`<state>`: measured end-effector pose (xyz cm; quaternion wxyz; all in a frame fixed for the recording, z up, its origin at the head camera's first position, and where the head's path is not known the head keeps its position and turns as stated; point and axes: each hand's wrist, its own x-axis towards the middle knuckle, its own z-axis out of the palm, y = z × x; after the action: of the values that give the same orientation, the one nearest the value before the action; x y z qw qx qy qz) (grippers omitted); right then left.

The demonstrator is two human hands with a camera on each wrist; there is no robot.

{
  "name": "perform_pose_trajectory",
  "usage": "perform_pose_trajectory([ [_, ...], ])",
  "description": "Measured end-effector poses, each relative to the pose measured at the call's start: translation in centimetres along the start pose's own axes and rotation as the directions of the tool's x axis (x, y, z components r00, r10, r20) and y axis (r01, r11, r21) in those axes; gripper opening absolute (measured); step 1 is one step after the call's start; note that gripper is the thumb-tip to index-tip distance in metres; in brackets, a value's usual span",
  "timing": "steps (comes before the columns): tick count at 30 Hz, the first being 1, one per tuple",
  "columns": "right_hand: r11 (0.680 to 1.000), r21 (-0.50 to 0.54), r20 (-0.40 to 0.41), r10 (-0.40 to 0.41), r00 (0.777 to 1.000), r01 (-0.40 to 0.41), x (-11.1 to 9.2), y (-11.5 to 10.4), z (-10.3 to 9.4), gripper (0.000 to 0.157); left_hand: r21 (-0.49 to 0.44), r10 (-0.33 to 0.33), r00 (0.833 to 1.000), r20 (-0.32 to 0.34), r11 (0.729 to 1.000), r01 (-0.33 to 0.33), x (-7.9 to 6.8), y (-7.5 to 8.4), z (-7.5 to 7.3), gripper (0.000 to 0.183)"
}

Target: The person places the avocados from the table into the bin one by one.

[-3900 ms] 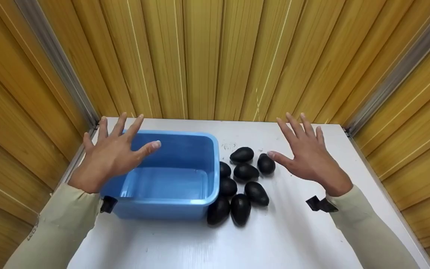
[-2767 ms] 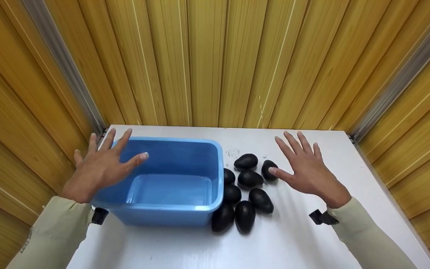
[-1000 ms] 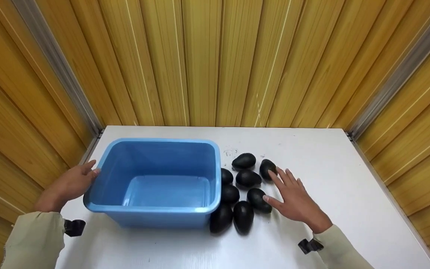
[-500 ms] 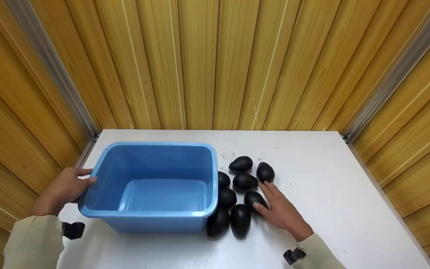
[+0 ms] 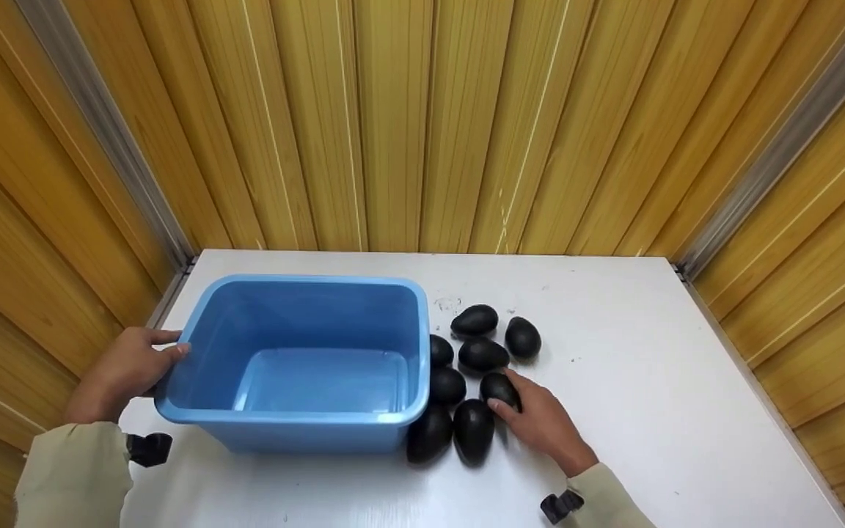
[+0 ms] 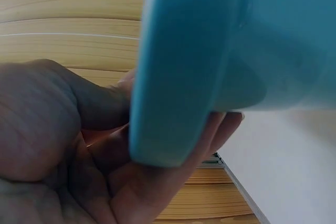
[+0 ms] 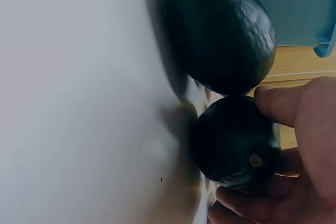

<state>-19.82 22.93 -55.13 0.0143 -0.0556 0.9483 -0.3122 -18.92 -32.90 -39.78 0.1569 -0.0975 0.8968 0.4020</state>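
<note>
A light blue plastic basin (image 5: 305, 434) stands on the left half of the table. My left hand (image 5: 125, 370) grips its left rim; in the left wrist view the thumb and fingers (image 6: 147, 187) lie on either side of the rim (image 6: 173, 77). To the right of the basin lies a group of several dark avocados (image 5: 474, 433). My right hand (image 5: 540, 422) holds one avocado (image 5: 499, 390) at the group's right side, thumb on its near side. The right wrist view shows that avocado (image 7: 231, 140), stem end facing the camera, touching or almost touching another avocado (image 7: 220, 30).
The white table (image 5: 628, 367) is bounded by a yellow wood-patterned wall (image 5: 393, 125) at the back and similar walls at both sides. The basin's inside floor (image 5: 327, 381) is bare. A few small dark marks (image 5: 448, 303) dot the table behind the avocados.
Both hands were spread in the air at first. The left hand has come down to the basin's left rim and gripped it; the right has moved left and down and taken hold of an avocado.
</note>
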Motion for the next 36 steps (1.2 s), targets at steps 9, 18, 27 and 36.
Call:
perform_pose_trajectory([
  [9,0.999,0.046,-0.017,0.017,1.000,-0.016,-0.4,-0.5,0.3,0.063,0.008,-0.019,1.000,-0.017,1.000,0.019,0.1,0.1,0.4,0.065],
  [18,0.999,0.051,-0.018,-0.008,1.000,0.009,-0.9,-1.1,0.7,0.061,-0.006,-0.010,1.000,-0.012,1.000,0.010,-0.1,0.0,0.5,0.062],
  [27,0.995,0.049,-0.041,-0.087,0.995,0.089,-0.8,-0.8,1.0,0.058,-0.009,-0.013,1.000,-0.018,1.000,0.013,-0.3,0.3,0.6,0.062],
  [36,0.994,0.092,-0.044,-0.056,0.997,0.060,-0.5,-0.8,0.4,0.057,-0.018,-0.012,1.000,-0.025,1.000,0.012,-0.4,0.5,0.7,0.064],
])
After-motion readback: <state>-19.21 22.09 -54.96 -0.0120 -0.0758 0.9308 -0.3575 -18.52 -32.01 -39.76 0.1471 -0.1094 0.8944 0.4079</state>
